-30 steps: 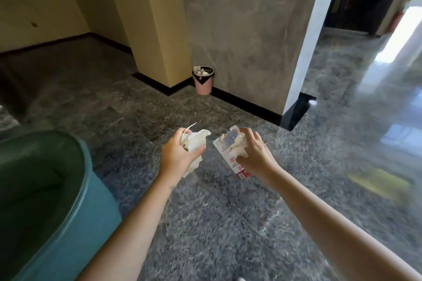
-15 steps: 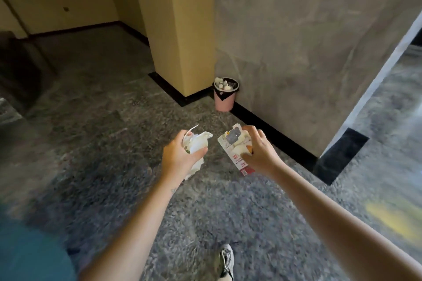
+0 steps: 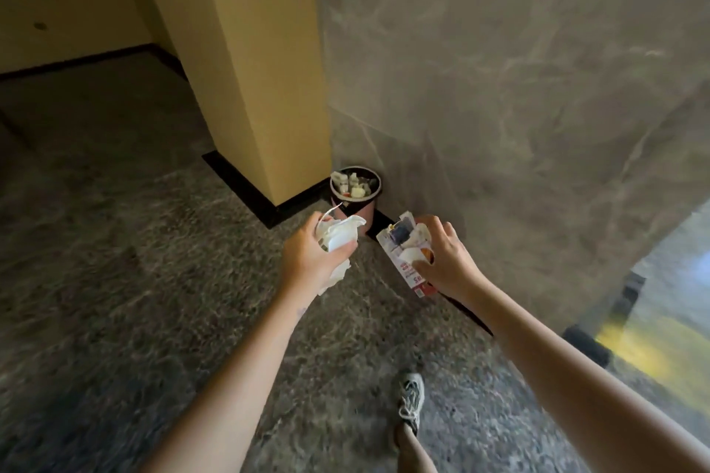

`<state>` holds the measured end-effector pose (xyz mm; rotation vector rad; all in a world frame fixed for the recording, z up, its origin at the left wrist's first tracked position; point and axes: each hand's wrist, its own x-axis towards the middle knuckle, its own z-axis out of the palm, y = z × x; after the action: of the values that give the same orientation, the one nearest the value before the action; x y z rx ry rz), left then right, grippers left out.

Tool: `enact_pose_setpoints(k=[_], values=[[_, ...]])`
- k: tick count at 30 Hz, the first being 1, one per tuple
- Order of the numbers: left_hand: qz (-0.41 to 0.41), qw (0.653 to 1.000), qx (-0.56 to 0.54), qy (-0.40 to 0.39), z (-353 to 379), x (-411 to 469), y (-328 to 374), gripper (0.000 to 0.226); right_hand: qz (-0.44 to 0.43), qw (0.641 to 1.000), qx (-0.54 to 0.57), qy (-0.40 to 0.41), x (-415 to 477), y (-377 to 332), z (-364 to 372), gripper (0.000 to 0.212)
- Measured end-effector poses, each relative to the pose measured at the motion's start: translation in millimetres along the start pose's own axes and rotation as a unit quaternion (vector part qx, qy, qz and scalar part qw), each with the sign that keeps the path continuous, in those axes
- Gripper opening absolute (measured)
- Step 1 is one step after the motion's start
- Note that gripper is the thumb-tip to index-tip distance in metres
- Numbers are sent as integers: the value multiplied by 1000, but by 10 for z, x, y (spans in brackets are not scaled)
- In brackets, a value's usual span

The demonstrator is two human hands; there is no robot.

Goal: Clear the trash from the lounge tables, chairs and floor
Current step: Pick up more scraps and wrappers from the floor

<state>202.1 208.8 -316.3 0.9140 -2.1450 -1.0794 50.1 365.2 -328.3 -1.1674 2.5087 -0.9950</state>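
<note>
Crumpled white paper [image 3: 340, 238], held out past a grey sneaker [image 3: 412, 396] on the speckled floor [image 3: 153, 280], is clenched in the left hand [image 3: 307, 253]. The right hand [image 3: 447, 261] clutches a red-and-white packet [image 3: 407, 269], its print too blurred to read. Beyond, a pink bin [image 3: 365, 213] holding litter stands in the corner between yellow pillar [image 3: 261, 69] and grey marble wall [image 3: 499, 88].

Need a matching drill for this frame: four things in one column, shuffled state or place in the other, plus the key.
Column A
1. left hand
2. right hand
3. pink bin
4. shoe

Column B
a. grips a printed carton
b. on the floor, at the bottom of the view
c. grips crumpled white paper
d. stands at the foot of the yellow pillar

Pairs: 1-c; 2-a; 3-d; 4-b
</note>
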Motion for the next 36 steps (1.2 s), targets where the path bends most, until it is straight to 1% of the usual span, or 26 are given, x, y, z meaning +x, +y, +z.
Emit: enact_pose_setpoints(k=[4,6,9,12,16,19,23,26,28,30,32,34,36], values=[[-12,1000,0,22,345,1241,-89,36,-3,1000,2,-9,1434,387,-19,51],[-15,999,-5,31,423,1839,-63,35,1,1000,8,-20,2148,470,-87,52],[-5,998,16,57,463,2641,-10,36,-15,999,28,-32,3146,467,-137,53],[-20,997,22,71,530,3301,-99,36,-3,999,31,-37,3969,432,-76,55],[-49,994,48,84,702,4171,-428,43,0,999,14,-39,4864,563,140,57],[-69,995,53,43,987,4944,-781,44,-14,999,-13,-35,5514,847,373,51],[-67,996,45,-35,1480,6108,-1304,44,80,996,28,4,6444,1283,763,55],[-85,991,46,-93,1832,6961,-1741,51,137,990,34,3,7156,1519,1128,51],[-102,985,61,-125,2078,7438,-2021,51,157,987,21,2,7586,1670,1402,49],[-125,978,80,-148,2355,7806,-2296,43,187,982,11,-15,7941,1853,1697,48],[-152,972,87,-158,2659,8069,-2579,37,210,977,4,-27,8197,2063,1994,42],[-173,967,85,-170,3012,8239,-2896,37,223,974,-5,-32,8358,2308,2297,39],[-178,964,76,-182,3422,8354,-3232,43,235,971,-19,-30,8492,2613,2635,44]])
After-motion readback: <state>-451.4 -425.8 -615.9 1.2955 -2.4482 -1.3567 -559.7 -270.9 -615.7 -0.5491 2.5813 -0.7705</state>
